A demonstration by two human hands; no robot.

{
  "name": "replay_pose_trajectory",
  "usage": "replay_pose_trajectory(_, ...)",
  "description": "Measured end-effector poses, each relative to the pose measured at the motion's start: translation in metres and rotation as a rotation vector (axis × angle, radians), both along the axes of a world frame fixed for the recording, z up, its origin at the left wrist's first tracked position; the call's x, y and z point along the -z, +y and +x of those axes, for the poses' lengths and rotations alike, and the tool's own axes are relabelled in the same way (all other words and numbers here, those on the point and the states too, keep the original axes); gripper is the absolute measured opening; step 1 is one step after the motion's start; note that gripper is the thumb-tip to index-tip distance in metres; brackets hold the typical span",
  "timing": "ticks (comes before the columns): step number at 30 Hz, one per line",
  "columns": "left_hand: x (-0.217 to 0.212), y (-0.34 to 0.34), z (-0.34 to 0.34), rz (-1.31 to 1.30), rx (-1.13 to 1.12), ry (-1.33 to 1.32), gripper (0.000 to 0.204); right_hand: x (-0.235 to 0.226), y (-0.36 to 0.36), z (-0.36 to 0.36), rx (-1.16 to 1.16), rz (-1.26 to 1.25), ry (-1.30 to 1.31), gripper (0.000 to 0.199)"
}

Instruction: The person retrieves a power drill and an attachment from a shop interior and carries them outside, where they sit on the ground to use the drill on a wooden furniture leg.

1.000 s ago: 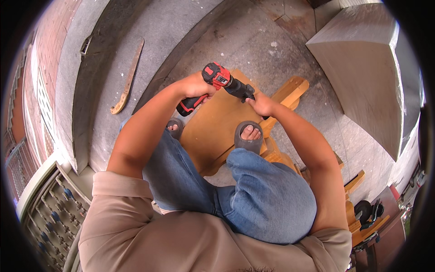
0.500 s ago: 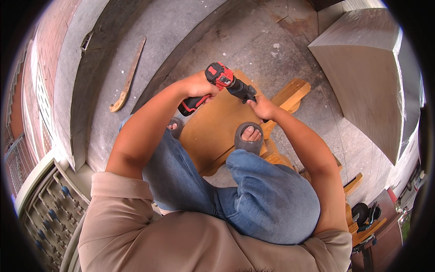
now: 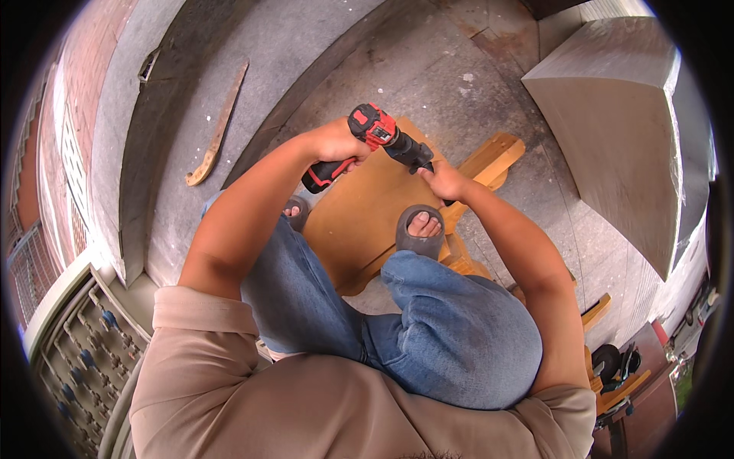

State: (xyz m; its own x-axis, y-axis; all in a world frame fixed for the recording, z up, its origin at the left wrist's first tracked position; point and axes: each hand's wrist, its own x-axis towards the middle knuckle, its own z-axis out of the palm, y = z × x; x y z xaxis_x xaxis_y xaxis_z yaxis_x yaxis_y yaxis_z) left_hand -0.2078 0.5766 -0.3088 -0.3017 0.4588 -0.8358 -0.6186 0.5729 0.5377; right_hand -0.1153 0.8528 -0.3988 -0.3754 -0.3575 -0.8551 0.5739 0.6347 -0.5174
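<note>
Over the wooden panel (image 3: 355, 210), the left hand's (image 3: 335, 141) grip is closed around the power drill (image 3: 373, 126), the right hand's (image 3: 445, 182) around its black front end (image 3: 413, 153); work seems underway, completion unclear.

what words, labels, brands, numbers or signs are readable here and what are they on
No text can be read.
Drill in the left hand: a pale label on its side, too small and blurred to read.
Wooden board: no lettering visible.
</note>
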Motion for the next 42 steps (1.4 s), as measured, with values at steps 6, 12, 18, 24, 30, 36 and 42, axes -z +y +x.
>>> replay_pose_trajectory(6, 0.006, -0.002, -0.001, -0.02, 0.033, 0.008, 0.014, -0.013, -0.002, -0.004, 0.003, 0.044, -0.018, 0.04)
replay_pose_trajectory(12, 0.009, -0.004, 0.0, 0.0, 0.027, 0.005, 0.014, -0.009, -0.001, -0.003, -0.002, 0.013, -0.011, 0.041)
replay_pose_trajectory(18, 0.005, -0.002, 0.0, 0.008, 0.008, -0.005, 0.013, -0.004, 0.001, -0.003, 0.011, 0.021, -0.011, 0.04)
replay_pose_trajectory(24, 0.001, -0.002, 0.0, -0.008, -0.002, -0.003, 0.012, -0.006, 0.0, -0.004, 0.005, 0.008, -0.013, 0.04)
replay_pose_trajectory(30, 0.006, -0.004, 0.001, 0.004, 0.008, -0.011, 0.012, -0.008, 0.0, -0.004, 0.003, 0.009, -0.005, 0.04)
replay_pose_trajectory(36, 0.011, -0.005, 0.002, -0.016, 0.019, 0.015, 0.013, 0.0, -0.001, 0.001, 0.02, 0.004, -0.005, 0.039)
replay_pose_trajectory(42, 0.01, -0.005, -0.001, -0.014, 0.018, -0.001, 0.015, 0.018, 0.001, 0.016, 0.06, -0.041, 0.045, 0.039)
